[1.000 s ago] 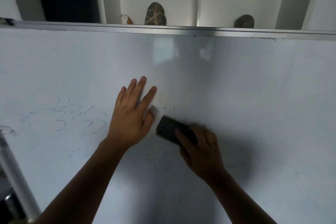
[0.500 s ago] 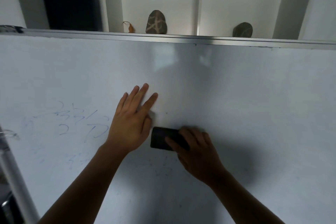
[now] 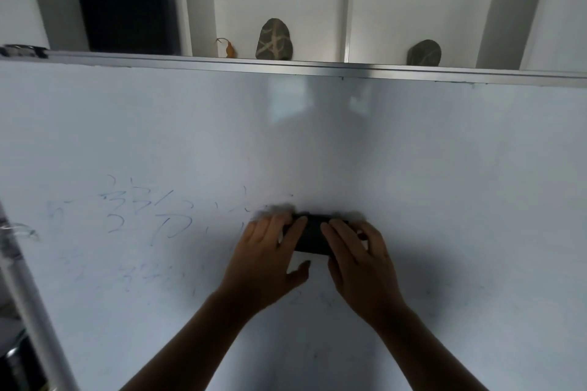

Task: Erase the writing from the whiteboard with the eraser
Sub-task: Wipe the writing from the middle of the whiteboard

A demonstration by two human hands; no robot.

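Observation:
The whiteboard point(image 3: 413, 168) fills most of the view, with a metal frame along its top. Faint blue writing point(image 3: 143, 216) remains left of centre, with paler smudged marks below it. The black eraser point(image 3: 313, 235) lies flat against the board near the middle. My right hand point(image 3: 359, 263) grips its right side. My left hand point(image 3: 266, 260) has its fingers over the eraser's left end, thumb spread below. Both hands hide the eraser's ends.
White shelving stands behind the board's top edge, holding a black box point(image 3: 124, 17), a patterned stone point(image 3: 273, 40), a small orange object point(image 3: 228, 48) and a dark stone point(image 3: 424, 53). A metal pole point(image 3: 28, 295) slants along the board's left side.
My left hand has left its flat rest on the board and moved right onto the eraser. The eraser has turned level. The view has tilted up, showing more shelving.

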